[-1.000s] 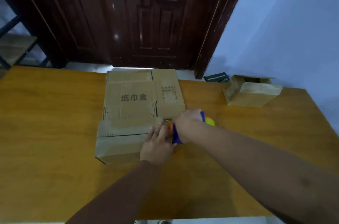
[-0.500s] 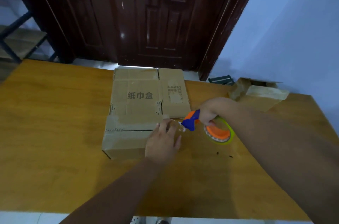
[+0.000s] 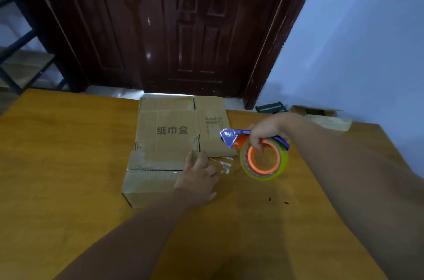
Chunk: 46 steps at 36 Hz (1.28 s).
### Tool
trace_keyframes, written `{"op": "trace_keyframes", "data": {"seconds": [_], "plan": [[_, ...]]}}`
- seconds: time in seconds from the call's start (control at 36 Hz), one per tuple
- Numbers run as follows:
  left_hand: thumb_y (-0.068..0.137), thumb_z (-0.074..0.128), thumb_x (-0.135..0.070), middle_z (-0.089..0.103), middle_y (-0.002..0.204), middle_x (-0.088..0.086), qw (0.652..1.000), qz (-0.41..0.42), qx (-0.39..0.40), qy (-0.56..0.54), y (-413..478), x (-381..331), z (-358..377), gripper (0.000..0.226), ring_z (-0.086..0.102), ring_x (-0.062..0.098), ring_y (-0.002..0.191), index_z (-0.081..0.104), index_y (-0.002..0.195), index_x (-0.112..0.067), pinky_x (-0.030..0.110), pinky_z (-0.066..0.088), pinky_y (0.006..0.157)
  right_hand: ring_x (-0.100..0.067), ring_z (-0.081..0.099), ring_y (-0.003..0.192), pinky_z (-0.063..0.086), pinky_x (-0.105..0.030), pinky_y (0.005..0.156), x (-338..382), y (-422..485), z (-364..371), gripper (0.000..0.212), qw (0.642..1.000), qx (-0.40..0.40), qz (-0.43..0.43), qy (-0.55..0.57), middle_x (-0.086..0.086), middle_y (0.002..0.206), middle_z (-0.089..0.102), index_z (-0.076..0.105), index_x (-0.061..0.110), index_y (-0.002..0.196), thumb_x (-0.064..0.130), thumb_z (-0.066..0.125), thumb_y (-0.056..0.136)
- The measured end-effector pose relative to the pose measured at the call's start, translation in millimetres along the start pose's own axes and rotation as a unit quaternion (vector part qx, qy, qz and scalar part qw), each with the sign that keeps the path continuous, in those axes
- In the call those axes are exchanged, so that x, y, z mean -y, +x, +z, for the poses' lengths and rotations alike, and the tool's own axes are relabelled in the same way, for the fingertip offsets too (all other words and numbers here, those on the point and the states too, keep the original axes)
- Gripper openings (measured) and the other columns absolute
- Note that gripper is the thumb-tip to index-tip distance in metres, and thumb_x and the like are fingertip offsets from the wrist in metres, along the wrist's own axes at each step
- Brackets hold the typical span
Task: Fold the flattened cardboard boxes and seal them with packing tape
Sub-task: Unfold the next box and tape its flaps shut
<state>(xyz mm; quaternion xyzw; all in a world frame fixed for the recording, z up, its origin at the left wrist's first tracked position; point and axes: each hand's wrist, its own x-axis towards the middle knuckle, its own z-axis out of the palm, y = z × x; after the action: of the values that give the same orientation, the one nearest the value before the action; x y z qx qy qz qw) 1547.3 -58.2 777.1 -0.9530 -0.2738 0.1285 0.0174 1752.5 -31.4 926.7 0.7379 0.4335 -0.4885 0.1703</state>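
Two hands in my feed, and both are busy. My left hand (image 3: pixel 197 178) lies flat with straight fingers, pressing on the right end of the box (image 3: pixel 149 178), which sits near the middle of the table (image 3: pixel 68 165). My right hand (image 3: pixel 268 129) is curled round the one dispenser (image 3: pixel 263 158), fingers hooked through the orange core of its single yellow-green roll, with the blue cutter head (image 3: pixel 228 137) pointing left towards the cardboard. The dispenser hangs just right of the box; I cannot tell whether the roll touches the table. A crinkled clear tape end (image 3: pixel 223 165) sticks out past the box's right edge, between my left fingers and the roll (whether it joins the roll I cannot make out). Cardboard count: three pieces. One is the folded box under my left hand, with glossy tape along its top seam. One is a flat sheet (image 3: pixel 172 128) printed with three characters, lying just behind the box and touching it. One is a far box (image 3: pixel 328 119) at the table's back right corner, well apart and partly hidden by my right forearm. Two dark specks (image 3: pixel 277 201) sit on the wood near my right arm. Behind the table stands one dark door (image 3: pixel 183 27).
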Motion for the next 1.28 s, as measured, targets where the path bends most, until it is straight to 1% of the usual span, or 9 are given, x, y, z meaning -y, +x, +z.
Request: {"op": "trace_keyframes", "data": {"seconds": [0.08, 0.19, 0.42, 0.53, 0.69, 0.81, 0.97, 1.14, 1.28], "plan": [[0.095, 0.04, -0.054, 0.038, 0.142, 0.001, 1.0, 0.0, 0.012, -0.016, -3, -2, 7, 0.048, -0.001, 0.043, 0.142, 0.051, 0.132, -0.024, 0.069, -0.002, 0.108, -0.021, 0.05, 0.053, 0.043, -0.029, 0.053, -6, 1, -1, 0.007, 0.995, 0.025, 0.006, 0.095, -0.009, 0.063, 0.054, 0.056, 0.006, 0.077, -0.001, 0.056, 0.075], [0.095, 0.04, -0.054, 0.04, 0.142, -0.002, 1.0, -0.003, 0.018, -0.023, -5, -1, 11, 0.046, -0.005, 0.041, 0.143, 0.052, 0.132, -0.028, 0.069, -0.005, 0.108, -0.017, 0.051, 0.044, 0.045, -0.024, 0.048, -14, 10, 3, 0.037, 0.987, 0.048, -0.004, 0.156, -0.005, 0.051, 0.054, 0.057, 0.012, 0.042, 0.001, 0.055, 0.077], [0.093, 0.041, -0.059, 0.041, 0.146, -0.013, 0.998, -0.017, 0.024, -0.064, -4, -1, 14, 0.047, -0.012, 0.033, 0.144, 0.046, 0.136, -0.041, 0.064, -0.013, 0.108, -0.015, 0.05, 0.04, 0.047, -0.021, 0.048, -27, 22, 28, 0.033, 0.946, 0.121, -0.048, 0.295, -0.005, 0.047, 0.052, 0.055, 0.009, 0.044, 0.001, 0.052, 0.076], [0.092, 0.042, -0.059, 0.027, 0.155, -0.009, 0.984, -0.021, -0.034, -0.172, -6, 4, 10, 0.056, -0.005, 0.025, 0.147, 0.034, 0.144, -0.04, 0.051, -0.009, 0.115, -0.018, 0.052, 0.046, 0.05, -0.024, 0.054, -33, 23, 44, 0.003, 0.908, 0.134, -0.095, 0.385, -0.008, 0.051, 0.054, 0.058, 0.004, 0.055, 0.004, 0.058, 0.058], [0.095, 0.052, -0.039, 0.036, 0.15, 0.0, 0.88, -0.205, -0.223, -0.367, -23, 33, 1, 0.046, 0.028, 0.024, 0.14, 0.047, 0.138, -0.025, 0.045, 0.023, 0.115, -0.028, 0.061, 0.071, 0.053, -0.032, 0.067, -55, 35, 70, 0.029, 0.859, 0.082, -0.162, 0.479, -0.014, 0.08, 0.067, 0.074, 0.005, 0.078, 0.005, 0.057, 0.054], [0.087, 0.045, -0.065, 0.024, 0.156, -0.006, 0.902, -0.262, -0.093, -0.331, -36, 59, -3, 0.063, 0.011, 0.024, 0.146, 0.037, 0.142, -0.037, 0.051, 0.008, 0.118, -0.029, 0.066, 0.073, 0.054, -0.034, 0.068, -65, 42, 87, 0.037, 0.839, 0.06, -0.175, 0.512, -0.016, 0.084, 0.069, 0.076, 0.006, 0.081, 0.008, 0.06, 0.047], [0.064, 0.066, -0.074, -0.019, 0.158, -0.01, 0.946, -0.156, 0.145, -0.243, -51, 80, 0, 0.114, -0.022, 0.03, 0.143, -0.009, 0.146, -0.05, 0.061, -0.005, 0.112, -0.027, 0.068, 0.07, 0.055, -0.032, 0.063, -64, 46, 103, 0.034, 0.827, 0.076, -0.182, 0.526, -0.014, 0.081, 0.069, 0.077, 0.007, 0.076, 0.008, 0.059, 0.047], [0.064, 0.07, -0.07, -0.002, 0.159, -0.001, 0.953, -0.184, 0.143, -0.192, -49, 75, -7, 0.115, 0.002, 0.032, 0.144, -0.007, 0.146, -0.049, 0.057, 0.013, 0.112, -0.029, 0.067, 0.072, 0.056, -0.035, 0.065, -56, 49, 118, 0.035, 0.807, 0.084, -0.193, 0.551, -0.016, 0.083, 0.068, 0.075, 0.006, 0.082, 0.006, 0.055, 0.053], [0.061, 0.048, -0.089, 0.015, 0.151, 0.004, 0.951, -0.245, 0.094, -0.161, -51, 60, -1, 0.111, 0.023, 0.035, 0.135, -0.01, 0.145, -0.048, 0.059, 0.024, 0.107, -0.031, 0.063, 0.078, 0.051, -0.037, 0.076, -50, 52, 128, 0.046, 0.81, 0.079, -0.187, 0.551, -0.016, 0.09, 0.065, 0.066, 0.001, 0.095, 0.007, 0.056, 0.051]]}}
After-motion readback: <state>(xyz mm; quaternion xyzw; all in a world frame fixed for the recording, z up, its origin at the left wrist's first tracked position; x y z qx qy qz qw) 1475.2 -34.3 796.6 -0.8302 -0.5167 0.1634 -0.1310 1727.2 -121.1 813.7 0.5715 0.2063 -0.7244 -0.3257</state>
